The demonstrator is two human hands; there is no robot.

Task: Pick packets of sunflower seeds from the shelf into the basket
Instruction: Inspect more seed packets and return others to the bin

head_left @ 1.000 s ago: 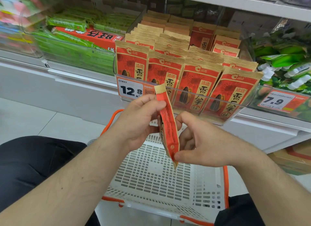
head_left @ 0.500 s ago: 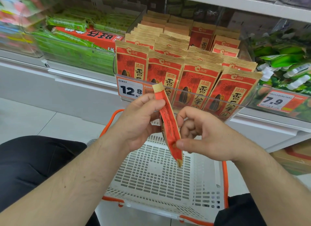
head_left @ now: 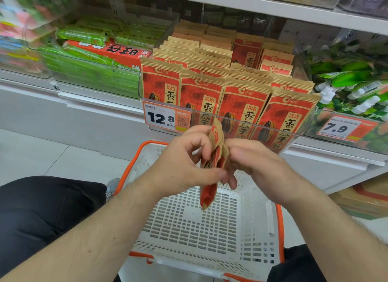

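A red and tan packet of sunflower seeds (head_left: pixel 207 194) hangs edge-on above the white basket (head_left: pixel 189 225) with orange rim. My left hand (head_left: pixel 182 164) pinches it from the left, thumb low and fingers near its top. From the right, my right hand (head_left: pixel 258 166) grips the same packet. Several rows of matching packets (head_left: pixel 241 101) stand upright in a clear shelf bin just beyond my hands. Nothing lies in the basket.
A price tag reading 12.8 (head_left: pixel 165 117) is fixed to the bin's front. Green snack packs and a red box (head_left: pixel 109 50) fill the bin to the left; green pouches (head_left: pixel 354 80) with a 7.9 tag sit right. My dark-trousered knees flank the basket.
Both hands have closed in around the packet and squeezed it; its top sits lower between my fingers and it looks bent rather than straight.
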